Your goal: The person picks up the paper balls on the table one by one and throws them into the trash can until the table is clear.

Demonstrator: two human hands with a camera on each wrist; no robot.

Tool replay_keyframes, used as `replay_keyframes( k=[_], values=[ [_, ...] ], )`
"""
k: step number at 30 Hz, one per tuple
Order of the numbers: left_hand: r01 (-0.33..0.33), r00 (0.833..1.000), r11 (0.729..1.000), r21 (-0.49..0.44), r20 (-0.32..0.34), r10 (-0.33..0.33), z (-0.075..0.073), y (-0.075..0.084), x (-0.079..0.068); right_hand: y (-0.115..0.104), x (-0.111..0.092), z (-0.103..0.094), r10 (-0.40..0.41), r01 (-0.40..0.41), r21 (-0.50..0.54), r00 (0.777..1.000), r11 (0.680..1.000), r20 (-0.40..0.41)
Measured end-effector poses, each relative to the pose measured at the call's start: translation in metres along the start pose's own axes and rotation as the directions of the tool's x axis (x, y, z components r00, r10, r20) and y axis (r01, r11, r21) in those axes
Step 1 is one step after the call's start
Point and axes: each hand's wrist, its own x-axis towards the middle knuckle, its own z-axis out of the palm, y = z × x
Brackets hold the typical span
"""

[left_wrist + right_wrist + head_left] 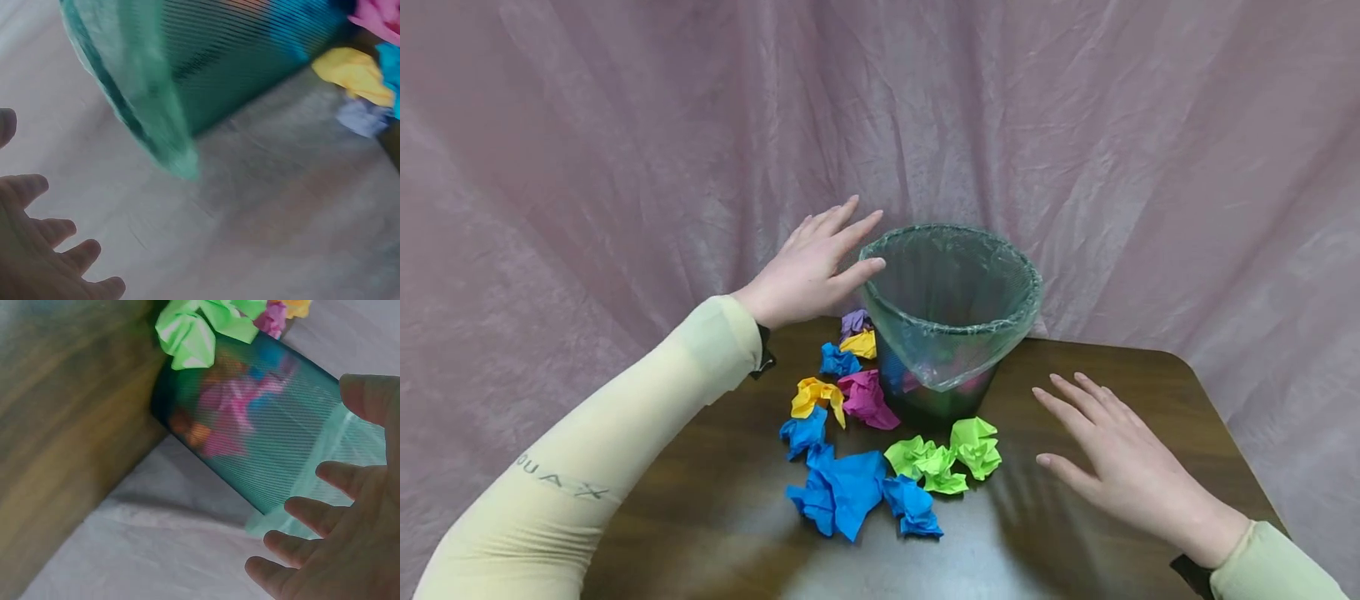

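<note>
A dark mesh wastebasket (934,410) stands on the table, its rim covered by a translucent green bag (947,350). In the right wrist view, pink, orange and blue crumpled paper (228,412) shows through the mesh. My left hand (820,265) is held up at the basket's left rim, fingers spread and holding nothing; its thumb tip overlaps the bag's edge in the head view. To the right of the basket, my right hand (1123,467) hovers over the table with straight, spread fingers and nothing in it. Nearest to it lies a green crumpled paper (976,447).
Left and front of the basket lie more crumpled papers: a big blue one (846,492), several smaller blue ones (912,506), a magenta one (867,398), yellow ones (816,398) and a purple one (853,322). A pink curtain (1112,167) hangs behind the brown table (700,500).
</note>
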Motion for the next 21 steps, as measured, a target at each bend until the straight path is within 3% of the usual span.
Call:
replay_keyframes(
  k=[5, 10, 16, 21],
  values=[
    [0.104, 0.995, 0.994, -0.040, -0.004, -0.104, -0.001, -0.031, -0.031, 0.003, -0.003, 0.008, 0.017, -0.018, 0.016, 0.999, 1.000, 0.038],
    [0.150, 0.988, 0.988, -0.023, 0.046, -0.149, 0.015, -0.058, -0.054, 0.002, -0.007, 0.019, 0.022, -0.024, 0.029, 0.998, 0.999, 0.060],
    [0.119, 0.982, 0.992, 0.044, 0.141, -0.124, 0.053, -0.074, -0.079, -0.003, -0.011, 0.036, 0.023, -0.027, 0.049, 0.998, 0.998, 0.066],
    [0.018, 0.980, 0.998, 0.061, 0.198, -0.030, 0.086, -0.063, -0.106, -0.005, -0.007, 0.053, 0.021, -0.029, 0.086, 0.996, 0.996, 0.091]
  ],
)
